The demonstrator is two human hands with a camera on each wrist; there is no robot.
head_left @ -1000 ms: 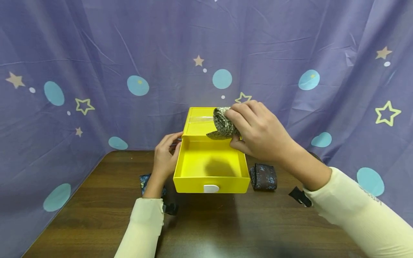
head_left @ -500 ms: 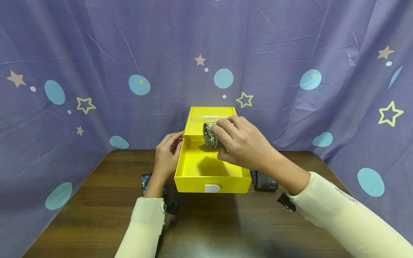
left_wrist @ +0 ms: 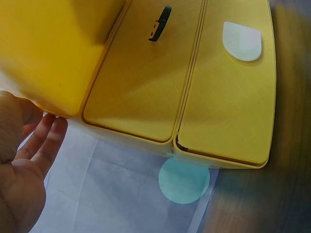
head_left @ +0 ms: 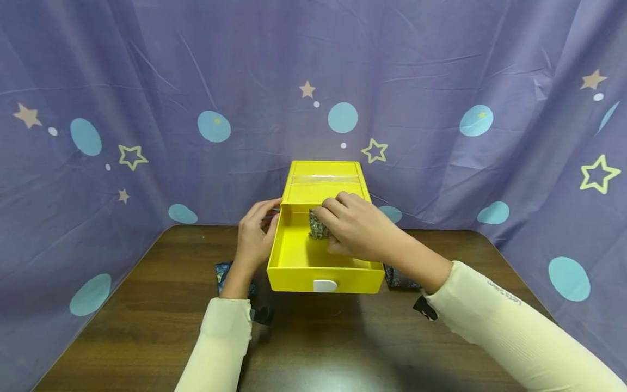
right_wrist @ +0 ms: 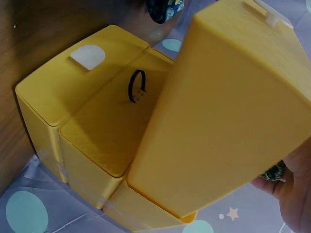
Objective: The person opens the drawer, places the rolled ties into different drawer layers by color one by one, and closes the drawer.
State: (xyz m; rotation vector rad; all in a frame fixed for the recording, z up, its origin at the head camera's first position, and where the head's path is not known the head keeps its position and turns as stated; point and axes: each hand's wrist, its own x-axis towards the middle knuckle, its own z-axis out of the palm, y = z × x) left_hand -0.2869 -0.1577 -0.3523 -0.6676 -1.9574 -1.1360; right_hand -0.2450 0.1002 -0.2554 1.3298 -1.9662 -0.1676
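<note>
A yellow drawer unit (head_left: 323, 191) stands at the back of the table, its top drawer (head_left: 294, 279) pulled out. Inside that drawer, the right hand (head_left: 360, 228) grips a rolled necktie (head_left: 317, 226) with a mottled green and cream pattern. The fingers cover part of the roll. Against the left side of the unit rests the left hand (head_left: 253, 239). Its extended fingertips touch the yellow edge in the left wrist view. From the right wrist camera, the drawer wall hides most of the right hand, and a bit of the necktie (right_wrist: 274, 171) shows.
Below the open drawer are closed ones, with a black loop handle (left_wrist: 161, 23) and a white handle (left_wrist: 243, 41). A dark blue patterned fabric piece (head_left: 222, 274) lies by the left forearm. Another dark folded necktie (head_left: 399, 279) lies right of the drawer, partly behind the right forearm.
The right hand has moved down and to the left, lowering the rolled necktie from above the unit into the drawer. The left hand has stayed at the unit's side.
</note>
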